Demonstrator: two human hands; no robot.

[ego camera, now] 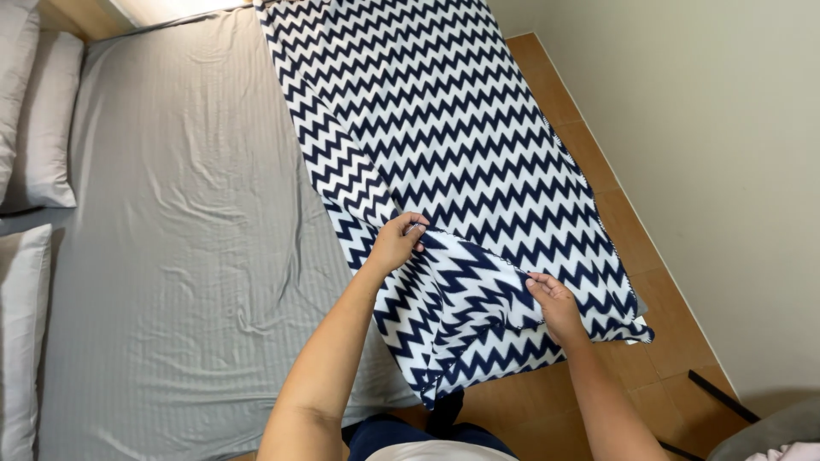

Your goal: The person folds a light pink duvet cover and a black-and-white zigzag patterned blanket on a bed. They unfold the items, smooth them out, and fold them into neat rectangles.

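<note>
A navy and white zigzag blanket lies along the right side of a bed covered with a grey sheet, its near end hanging over the bed's edge. My left hand pinches the blanket's upper edge near a fold, fingers closed on the fabric. Lower and to the right, my right hand grips another part of the same edge. Between both hands the near part of the blanket is lifted and folded over itself.
Grey pillows lie at the left end of the bed. A wooden floor strip runs between the bed and a pale wall. A dark object and a grey cushion edge sit at the lower right.
</note>
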